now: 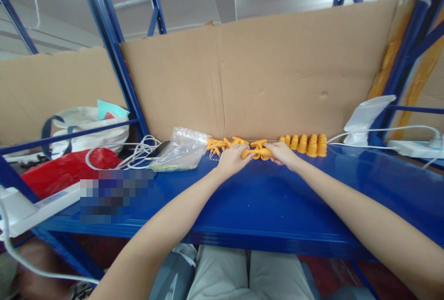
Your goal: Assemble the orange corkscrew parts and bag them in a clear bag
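The left hand (233, 159) and right hand (282, 153) pinch a yellow piece (258, 151) near the surface's (249, 198) back edge.

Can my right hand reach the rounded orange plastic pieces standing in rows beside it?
Likely yes: the bare right hand is close to the rounded orange plastic pieces, nothing visible between, though it's holding an elongated orange plastic part.

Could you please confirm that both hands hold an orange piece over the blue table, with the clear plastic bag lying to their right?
Not quite: the clear plastic bag lies to the left of the hands, as the head view shows. The rest stands: the left hand and right hand both hold an orange piece over the blue table.
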Demonstrator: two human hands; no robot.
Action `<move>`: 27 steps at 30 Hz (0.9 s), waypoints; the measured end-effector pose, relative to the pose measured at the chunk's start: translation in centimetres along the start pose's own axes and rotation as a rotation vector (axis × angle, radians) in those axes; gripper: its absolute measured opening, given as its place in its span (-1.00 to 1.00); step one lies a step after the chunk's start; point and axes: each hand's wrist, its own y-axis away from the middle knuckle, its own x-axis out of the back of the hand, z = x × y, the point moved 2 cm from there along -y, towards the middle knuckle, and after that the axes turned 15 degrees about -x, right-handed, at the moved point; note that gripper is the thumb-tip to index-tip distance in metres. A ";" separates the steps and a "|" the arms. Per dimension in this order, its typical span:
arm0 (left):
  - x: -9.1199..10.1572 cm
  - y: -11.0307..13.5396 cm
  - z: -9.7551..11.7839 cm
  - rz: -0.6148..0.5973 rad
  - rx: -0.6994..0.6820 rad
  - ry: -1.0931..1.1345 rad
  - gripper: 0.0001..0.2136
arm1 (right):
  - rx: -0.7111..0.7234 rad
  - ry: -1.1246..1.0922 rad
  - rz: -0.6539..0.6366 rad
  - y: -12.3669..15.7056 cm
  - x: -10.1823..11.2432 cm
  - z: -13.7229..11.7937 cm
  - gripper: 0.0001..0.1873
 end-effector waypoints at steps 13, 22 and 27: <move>-0.7 0.2 -2.2 0.186 0.149 0.138 -0.64 | 0.116 -0.411 -0.173 -1.1 1.7 0.1 -0.92; -3.7 1.0 -2.9 -0.153 -0.066 0.121 -0.61 | 0.433 -0.036 0.481 -4.9 4.8 2.1 -0.66; -5.1 1.6 -3.3 -0.442 -0.091 0.162 -0.62 | 0.573 0.404 0.582 -3.9 4.1 2.4 -0.65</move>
